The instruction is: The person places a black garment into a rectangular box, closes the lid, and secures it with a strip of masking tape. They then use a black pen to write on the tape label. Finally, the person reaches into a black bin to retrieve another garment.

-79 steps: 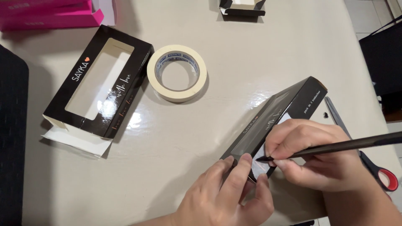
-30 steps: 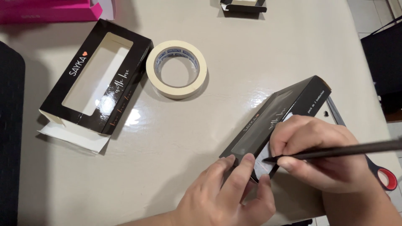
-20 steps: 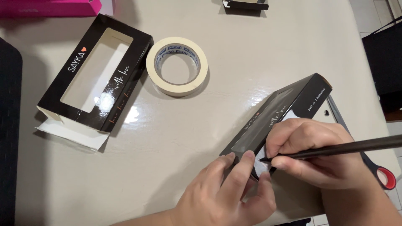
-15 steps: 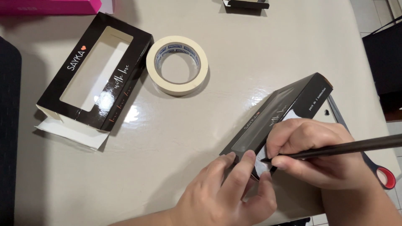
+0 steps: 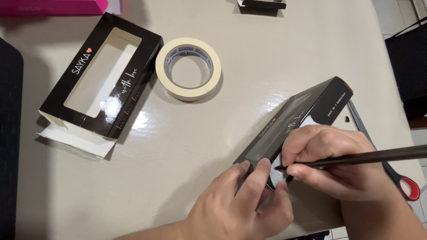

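Near the table's [image 5: 275, 53] right edge, the left hand [image 5: 242, 206] still pressed flat on the black window box [image 5: 296, 122] while the right hand [image 5: 338, 162], pinching a dark stick [image 5: 369, 157], had barely shifted its tip.

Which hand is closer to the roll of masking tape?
Left. The left hand lies below the masking tape roll, fingers on the near end of the black box. The right hand, holding a dark stick, sits farther right.

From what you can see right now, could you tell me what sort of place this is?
Probably a home craft or packing table: a roll of masking tape, black window boxes being assembled, and scissors beside the hands.
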